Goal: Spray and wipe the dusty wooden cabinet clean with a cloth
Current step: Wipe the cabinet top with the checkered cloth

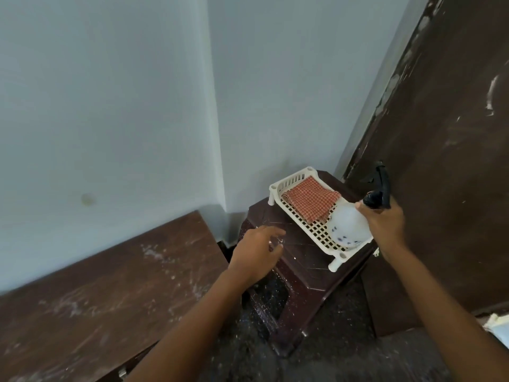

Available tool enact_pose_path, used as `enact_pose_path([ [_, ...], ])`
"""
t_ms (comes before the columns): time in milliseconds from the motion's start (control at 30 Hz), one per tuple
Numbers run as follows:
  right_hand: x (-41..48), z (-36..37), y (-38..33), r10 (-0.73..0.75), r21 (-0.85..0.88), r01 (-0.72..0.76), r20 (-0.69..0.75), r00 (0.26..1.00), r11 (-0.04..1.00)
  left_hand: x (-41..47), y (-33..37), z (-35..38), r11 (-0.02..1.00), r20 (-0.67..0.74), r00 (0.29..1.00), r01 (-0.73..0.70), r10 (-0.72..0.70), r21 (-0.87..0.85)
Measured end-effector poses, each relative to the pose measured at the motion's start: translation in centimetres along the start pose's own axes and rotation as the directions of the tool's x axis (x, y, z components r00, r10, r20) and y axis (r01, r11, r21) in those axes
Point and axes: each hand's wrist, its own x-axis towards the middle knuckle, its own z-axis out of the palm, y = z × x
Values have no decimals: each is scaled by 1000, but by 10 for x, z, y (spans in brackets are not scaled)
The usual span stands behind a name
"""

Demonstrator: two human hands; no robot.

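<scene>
Centre right of frame: right hand (385, 224) wrapped round the neck of the spray bottle (348, 224), fingers curled tight just under its black trigger head, which points toward upper right. Bottle is white, translucent, tilted, its base over the near end of a white slotted rack (289, 183); cannot tell whether the base rests on the rack or hangs just above it. Cloth (311, 199), red-checked and folded, lies flat in the far half of the rack, just beside the bottle, untouched by either hand. Rack sits on a dark brown plastic stool (297, 257) pushed into the corner of pale blue walls (110, 92). Left hand (256, 252) at centre frame, over the stool's near left edge; fingers loosely spread, holding nothing, slightly blurred; contact with the stool top unclear. Wooden cabinet (96, 285) fills lower left, its top streaked with whitish dust and smears. Tall dark wooden panel (454, 133) runs down the right edge, also marked with white smudges. Speckled dark floor (248, 354) along the bottom of frame, between the two forearms
</scene>
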Motion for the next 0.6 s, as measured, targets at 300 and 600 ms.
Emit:
enact_pose_path([
  [300,34,18,34,-38,-160,45,45,998,986,21,-23,-6,997,68,995,73,-72,-20],
  [600,-42,28,14,-51,-51,36,-330,943,998,22,-38,-18,988,81,990,122,-114,-92],
])
